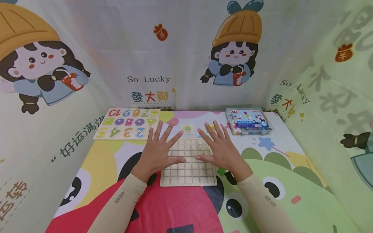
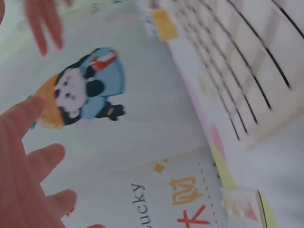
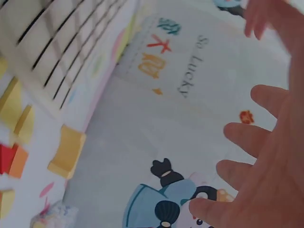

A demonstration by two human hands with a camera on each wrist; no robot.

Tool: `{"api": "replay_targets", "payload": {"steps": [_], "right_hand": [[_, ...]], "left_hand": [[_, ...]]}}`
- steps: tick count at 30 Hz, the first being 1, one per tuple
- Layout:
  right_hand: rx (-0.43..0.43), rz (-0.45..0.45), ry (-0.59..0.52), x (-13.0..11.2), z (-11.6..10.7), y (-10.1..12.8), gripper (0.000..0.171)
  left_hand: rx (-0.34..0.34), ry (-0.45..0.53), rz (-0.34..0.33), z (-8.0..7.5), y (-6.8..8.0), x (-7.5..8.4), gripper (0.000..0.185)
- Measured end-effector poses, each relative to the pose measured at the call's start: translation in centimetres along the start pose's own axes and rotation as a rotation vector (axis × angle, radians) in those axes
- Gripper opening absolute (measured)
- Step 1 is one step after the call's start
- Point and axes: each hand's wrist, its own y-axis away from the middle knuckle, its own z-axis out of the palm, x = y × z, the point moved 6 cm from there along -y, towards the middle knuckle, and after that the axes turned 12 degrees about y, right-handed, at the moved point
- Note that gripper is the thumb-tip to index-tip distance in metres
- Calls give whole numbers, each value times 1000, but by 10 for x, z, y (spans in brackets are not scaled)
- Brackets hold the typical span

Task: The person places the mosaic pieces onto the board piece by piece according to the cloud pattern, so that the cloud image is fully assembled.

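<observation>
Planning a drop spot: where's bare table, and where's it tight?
Free: the near table in front of the grid board, and the right side below the bead box. Also left, below the number puzzle. Crowded: centre, where left hand and right hand spread over the board, small card just behind.

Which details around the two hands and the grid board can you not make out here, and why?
- Grid board: head view, both side edges covered by the left hand and right hand.
- Small card: head view, picture too small.
- Bead box: label too small.
- Wrist views: blurred, board cut off by the frame edge.
</observation>
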Motion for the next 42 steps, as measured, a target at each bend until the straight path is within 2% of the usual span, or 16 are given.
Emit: {"api": "replay_targets", "payload": {"steps": [6, 10, 13, 16, 20, 23, 25, 27, 31, 36, 42], "right_hand": [[99, 42, -123, -6, -17, 18, 87], [175, 53, -146, -12, -19, 41, 74], [222, 62, -174, -14, -12, 57, 63], [257, 88, -224, -11, -1, 67, 55], [262, 123, -308, -3, 15, 70, 52], [247, 141, -384, 4, 24, 69, 51], [239, 150, -428, 8, 28, 68, 51], [239, 159, -463, 11, 31, 67, 50], [265, 181, -512, 17, 34, 67, 48], [272, 190, -551, 24, 36, 68, 46], [237, 203, -537, 25, 32, 66, 47]], "left_hand": [[5, 230, -45, -10, 24, 2, 99], [-39, 450, -102, -7, 48, 0, 96], [-48, 610, -131, -1, 60, -6, 91], [-36, 759, -160, 8, 63, -17, 87], [-44, 887, -207, 26, 58, -35, 92], [-78, 900, -244, 38, 55, -49, 95], [-104, 869, -266, 45, 55, -58, 96], [-129, 799, -276, 50, 55, -66, 97], [-178, 714, -259, 57, 54, -78, 99], [-243, 681, -204, 60, 52, -81, 98], [-261, 645, -188, 63, 55, -86, 92]]}}
